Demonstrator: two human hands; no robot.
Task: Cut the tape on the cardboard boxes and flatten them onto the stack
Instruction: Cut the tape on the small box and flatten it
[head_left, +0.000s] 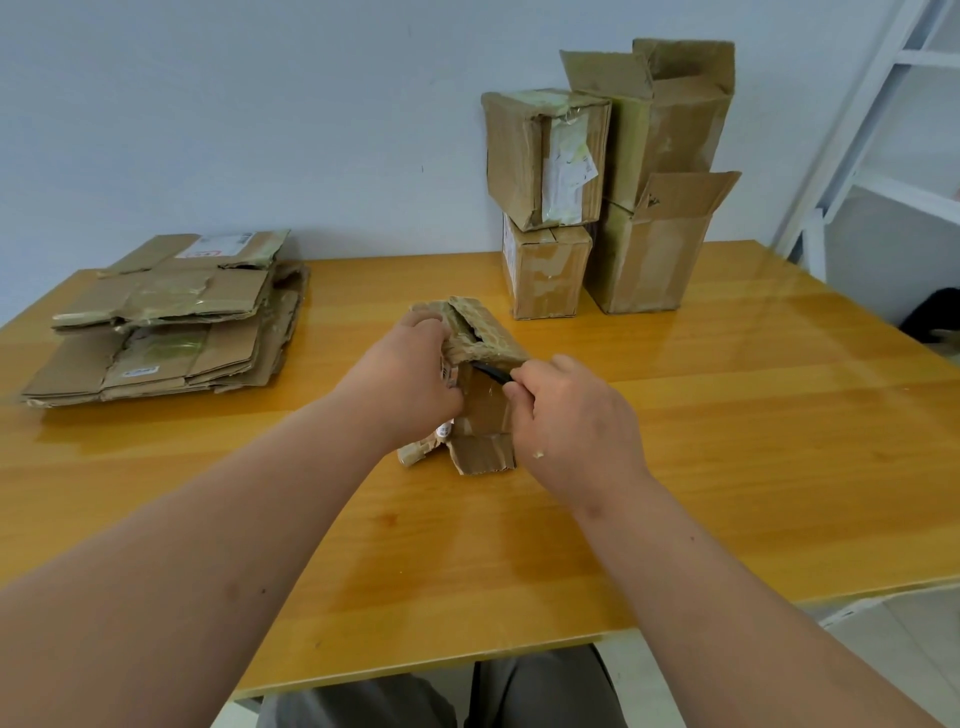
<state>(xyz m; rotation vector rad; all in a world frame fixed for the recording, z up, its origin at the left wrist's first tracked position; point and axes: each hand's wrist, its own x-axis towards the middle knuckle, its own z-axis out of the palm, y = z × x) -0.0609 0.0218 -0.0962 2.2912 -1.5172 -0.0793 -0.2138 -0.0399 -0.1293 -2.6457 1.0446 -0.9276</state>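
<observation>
A small worn cardboard box (480, 343) stands on the wooden table (727, 441) at its middle, top flaps partly lifted. My left hand (410, 379) grips its left side and upper flap. My right hand (566, 421) holds a dark cutter (493, 373) whose tip touches the box just under the top flap. A stack of flattened boxes (171, 317) lies at the table's far left. Several uncut boxes (602, 176) are piled at the back right against the wall.
A white metal frame (883, 130) stands to the right beyond the table. A dark object (935, 317) lies on the floor by the right edge. The table's near edge runs just in front of my lap.
</observation>
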